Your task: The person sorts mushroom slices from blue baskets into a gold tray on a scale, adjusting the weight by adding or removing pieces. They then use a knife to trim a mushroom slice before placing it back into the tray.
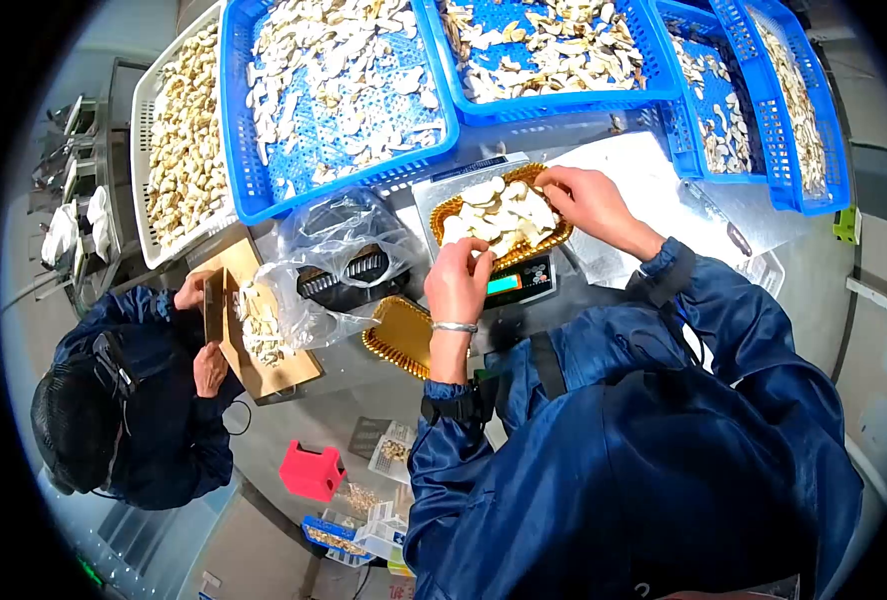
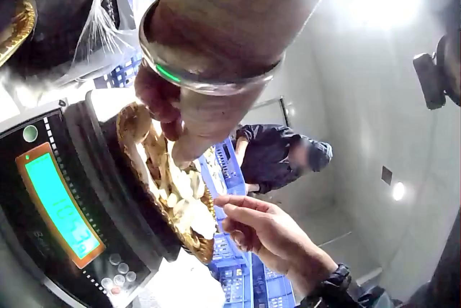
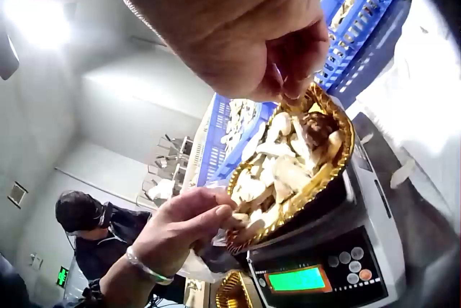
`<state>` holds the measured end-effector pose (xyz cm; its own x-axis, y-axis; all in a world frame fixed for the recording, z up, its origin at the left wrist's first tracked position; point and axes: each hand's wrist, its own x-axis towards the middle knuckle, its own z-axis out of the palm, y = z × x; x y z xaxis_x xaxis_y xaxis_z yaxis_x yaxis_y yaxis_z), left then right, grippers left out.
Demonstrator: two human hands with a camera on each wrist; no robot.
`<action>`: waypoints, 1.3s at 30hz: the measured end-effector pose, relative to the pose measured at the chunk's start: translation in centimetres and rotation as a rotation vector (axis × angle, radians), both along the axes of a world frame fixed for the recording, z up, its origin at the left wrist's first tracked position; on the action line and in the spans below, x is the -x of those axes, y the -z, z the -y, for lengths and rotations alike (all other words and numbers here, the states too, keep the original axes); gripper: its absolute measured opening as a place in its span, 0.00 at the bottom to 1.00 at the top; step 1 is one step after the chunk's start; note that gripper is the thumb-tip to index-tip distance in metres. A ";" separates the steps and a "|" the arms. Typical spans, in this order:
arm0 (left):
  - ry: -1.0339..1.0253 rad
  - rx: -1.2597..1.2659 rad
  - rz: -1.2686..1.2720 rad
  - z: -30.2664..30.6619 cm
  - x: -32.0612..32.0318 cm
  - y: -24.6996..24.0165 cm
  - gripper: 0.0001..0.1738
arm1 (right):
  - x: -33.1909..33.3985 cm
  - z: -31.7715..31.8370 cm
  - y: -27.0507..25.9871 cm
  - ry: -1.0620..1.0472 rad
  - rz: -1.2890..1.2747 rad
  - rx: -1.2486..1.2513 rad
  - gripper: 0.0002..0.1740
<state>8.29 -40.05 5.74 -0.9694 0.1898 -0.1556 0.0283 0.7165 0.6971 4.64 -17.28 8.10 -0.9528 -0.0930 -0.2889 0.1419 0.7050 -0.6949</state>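
Note:
A gold tray (image 3: 344, 151) with a fluted rim sits on a digital scale (image 3: 369, 252) whose green display is lit. Pale dried mushroom slices (image 1: 509, 215) are heaped in it. My left hand (image 1: 458, 283), with a bracelet at the wrist, is at the tray's near left end, thumb and fingers pinching a slice at the edge of the heap. At the opposite end my right hand (image 1: 592, 203) has its fingertips right at the rim, relaxed and slightly bent, with nothing showing between them in the left wrist view (image 2: 270, 232).
Blue crates (image 1: 342, 178) of mushroom slices line the back, with a white crate (image 1: 144, 150) at far left. Left of the scale are a clear plastic bag (image 1: 339, 235) and another gold tray (image 1: 401, 328). Another person (image 1: 144, 390) holds a cardboard box (image 1: 284, 375) with slices.

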 end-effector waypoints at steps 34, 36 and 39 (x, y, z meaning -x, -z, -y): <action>-0.157 -0.642 0.832 -4.0 -5.1 -2.4 0.09 | 24.8 -18.7 8.0 0.077 0.102 -0.319 0.11; -0.146 -0.627 0.893 -4.3 -4.8 -2.7 0.09 | 24.9 -19.4 9.5 0.116 0.038 -0.493 0.11; -0.146 -0.600 0.931 -4.5 -4.6 -2.5 0.09 | 24.6 -22.1 11.1 0.295 -0.272 -0.581 0.15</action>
